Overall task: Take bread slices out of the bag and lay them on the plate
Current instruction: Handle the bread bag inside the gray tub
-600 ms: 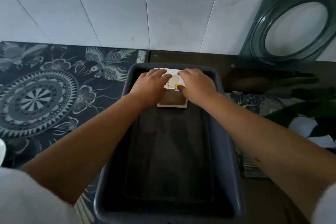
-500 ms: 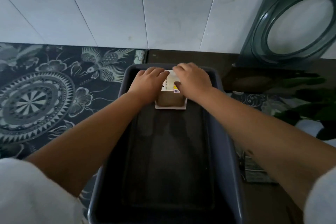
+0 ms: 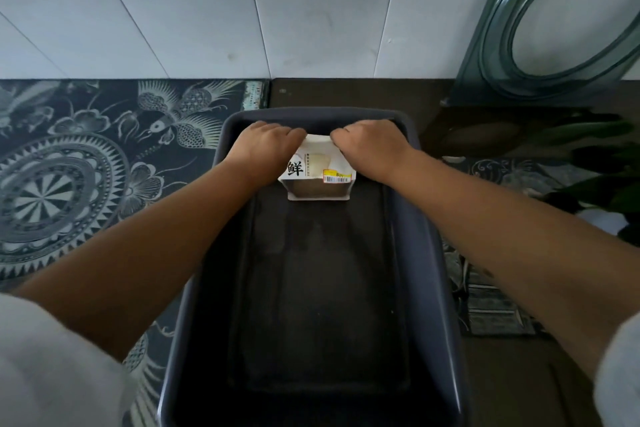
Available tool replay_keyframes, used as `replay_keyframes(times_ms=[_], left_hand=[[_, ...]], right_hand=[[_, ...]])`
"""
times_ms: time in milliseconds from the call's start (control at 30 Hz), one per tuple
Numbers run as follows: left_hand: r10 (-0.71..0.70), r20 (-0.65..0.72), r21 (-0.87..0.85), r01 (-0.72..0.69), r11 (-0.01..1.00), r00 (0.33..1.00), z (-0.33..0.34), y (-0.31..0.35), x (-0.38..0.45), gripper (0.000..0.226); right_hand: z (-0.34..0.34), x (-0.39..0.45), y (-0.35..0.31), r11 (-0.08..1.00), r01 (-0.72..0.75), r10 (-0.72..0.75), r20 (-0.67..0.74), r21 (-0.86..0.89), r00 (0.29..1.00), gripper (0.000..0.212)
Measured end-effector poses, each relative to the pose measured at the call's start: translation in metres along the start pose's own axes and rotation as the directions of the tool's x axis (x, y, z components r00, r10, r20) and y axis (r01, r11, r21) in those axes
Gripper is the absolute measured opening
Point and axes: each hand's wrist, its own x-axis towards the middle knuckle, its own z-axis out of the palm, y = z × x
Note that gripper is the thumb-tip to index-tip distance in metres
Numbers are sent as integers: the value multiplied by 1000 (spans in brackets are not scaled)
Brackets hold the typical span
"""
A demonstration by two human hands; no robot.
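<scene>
Upper centre: left hand [image 3: 265, 149] and right hand [image 3: 370, 147] pinch the white printed bread bag [image 3: 317, 166]; part its top gently; dark rectangular tray [image 3: 426, 253] waits.

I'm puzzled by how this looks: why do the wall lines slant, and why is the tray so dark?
Head view: the wide-angle lens fans the white wall's tile seams outward; light is dim and even, so the dark tray floor shows little beyond faint sheen; the sleeves at the bottom corners are soft and blurred; the bread bag between the left hand and right hand stays sharp enough that its label print shows.
</scene>
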Motion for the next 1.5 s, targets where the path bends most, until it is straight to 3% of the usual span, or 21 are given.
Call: replay_keyframes(times_ms=[233,433,633,733,1067,1233,1400,1500], left_hand=[[24,-16,-59,-25,998,1000,-26,29,-55,27],[150,-100,-108,-160,981,984,-49,70,-127,41],[183,-135,-189,-207,960,974,-50,110,-206,59],[168,-108,-189,-186,964,980,-46,122,-233,59],[-31,-63,-266,13,964,998,-44,145,-277,44],[-26,-52,-229,13,973,998,-45,145,-280,49],[-9,-34,-222,1,975,999,-49,142,-273,46],[0,-7,-240,-2,971,1000,-53,139,-266,38]], right_hand=[[-25,-52,-40,1000,1,-1,-8,24,1000,16],[-48,-121,-97,995,39,-32,-71,90,997,11],[-52,-185,-154,991,55,-48,-63,122,997,16],[-49,-207,-180,992,34,-32,-20,125,999,17],[-41,-237,-223,979,-150,161,-75,137,984,17],[-44,-239,-231,960,-245,258,-93,133,962,25],[-51,-239,-233,982,-191,190,-70,4,979,46],[-60,-237,-234,986,-155,151,-72,-61,986,48]])
